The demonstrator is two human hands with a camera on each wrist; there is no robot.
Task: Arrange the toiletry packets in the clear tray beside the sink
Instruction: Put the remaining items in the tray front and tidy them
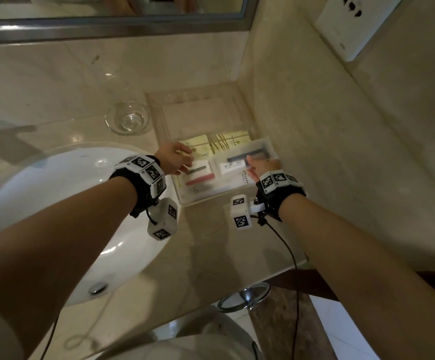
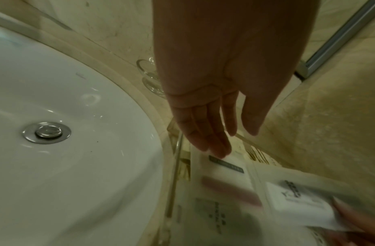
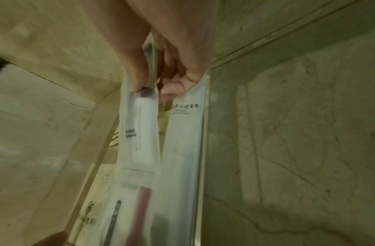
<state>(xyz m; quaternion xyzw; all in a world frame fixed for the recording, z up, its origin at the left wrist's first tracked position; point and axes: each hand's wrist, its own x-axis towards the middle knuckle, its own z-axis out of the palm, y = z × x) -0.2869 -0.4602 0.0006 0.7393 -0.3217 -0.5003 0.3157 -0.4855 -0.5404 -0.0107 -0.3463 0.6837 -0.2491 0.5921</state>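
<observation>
Right hand [image 1: 263, 166] pinches a frosted packet [image 3: 140, 133], containing a white tube, between thumb and fingers, above the clear tray [image 1: 185, 201]. Left hand [image 1: 173, 158], fingers [image 2: 205, 133] straight and relaxed, touches a packet with a red stick [image 1: 201, 179] lying in the tray beside the sink [image 1: 55, 193]. Beyond both hands lie yellow packets [image 1: 224, 144]; farther left stands a glass bowl [image 1: 128, 118].
</observation>
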